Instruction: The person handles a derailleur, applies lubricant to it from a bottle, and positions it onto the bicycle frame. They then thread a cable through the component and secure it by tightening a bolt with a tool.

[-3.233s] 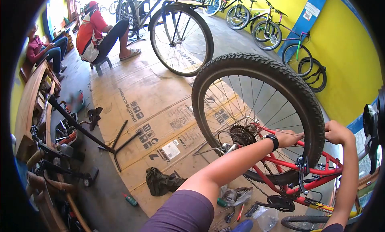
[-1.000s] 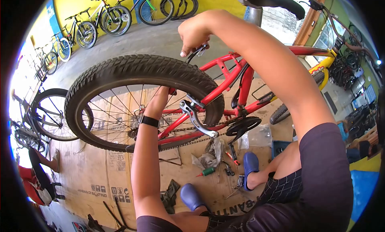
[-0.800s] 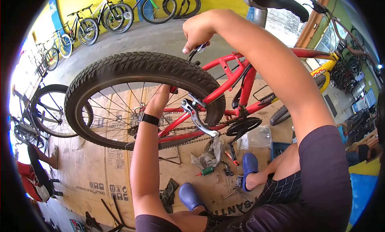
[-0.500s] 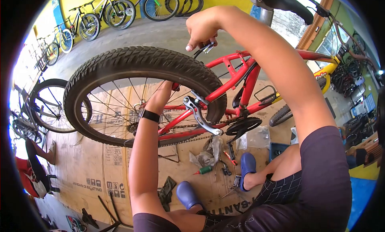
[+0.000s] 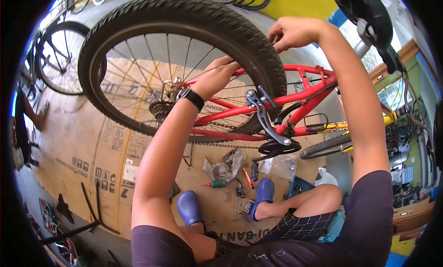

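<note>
A red bicycle frame (image 5: 307, 92) lies before me with its knobby rear wheel (image 5: 184, 13) on the left. My left hand (image 5: 216, 78) reaches through the spokes beside the far red stay. Its fingers are bent together, their tips partly hidden; what they hold cannot be made out. Over the tyre's far right side is my right hand (image 5: 295, 34), fingers curled, with whatever they grip hidden behind the tyre. A silver brake arm (image 5: 265, 117) hangs loose-ended on the near stay. Below it are the chainring (image 5: 279, 148) and chain; the rear cassette (image 5: 162, 111) sits at the hub.
Flattened cardboard (image 5: 74, 142) covers the floor. Between my blue clogs (image 5: 189, 208) and the bicycle lie a green bottle (image 5: 216, 184), a red-handled tool (image 5: 248, 178) and plastic bags (image 5: 279, 165). Another bicycle (image 5: 64, 59) stands left. A saddle (image 5: 364, 18) is at upper right.
The view has shifted, with the wheel now nearer. My left hand has moved up along the far stay. My right hand has come close behind the tyre; the silver part seen at its fingers is now hidden.
</note>
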A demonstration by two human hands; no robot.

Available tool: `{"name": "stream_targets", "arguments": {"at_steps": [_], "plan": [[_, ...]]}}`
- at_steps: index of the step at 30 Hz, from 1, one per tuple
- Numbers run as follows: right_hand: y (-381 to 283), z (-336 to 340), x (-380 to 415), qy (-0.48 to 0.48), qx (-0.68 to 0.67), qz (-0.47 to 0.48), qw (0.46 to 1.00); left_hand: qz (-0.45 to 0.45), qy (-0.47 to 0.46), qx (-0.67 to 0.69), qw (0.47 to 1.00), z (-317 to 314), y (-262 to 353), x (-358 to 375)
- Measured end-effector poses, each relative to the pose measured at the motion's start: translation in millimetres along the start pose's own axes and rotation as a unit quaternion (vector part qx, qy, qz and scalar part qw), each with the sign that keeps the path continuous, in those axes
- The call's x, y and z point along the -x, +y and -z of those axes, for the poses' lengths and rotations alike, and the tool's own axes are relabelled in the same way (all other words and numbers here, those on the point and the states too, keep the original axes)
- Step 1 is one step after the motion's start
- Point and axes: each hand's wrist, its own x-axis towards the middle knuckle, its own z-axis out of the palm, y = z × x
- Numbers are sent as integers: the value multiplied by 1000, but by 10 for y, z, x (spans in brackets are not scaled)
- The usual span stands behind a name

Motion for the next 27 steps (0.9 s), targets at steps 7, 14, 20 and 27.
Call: {"name": "stream_targets", "arguments": {"at_steps": [7,14,20,27], "plan": [[-84,-1,0,-36,-18,0,999,25,3,14,1000,-16,19,8],[-196,-28,-12,-48,0,11,999,10,47,32,998,-180,-84,17],[-311,-53,11,-20,35,-13,999,-24,61,-44,997,-194,-144,46],[-36,-113,-128,25,56,17,998,296,-29,311,903,26,81,-117]]}}
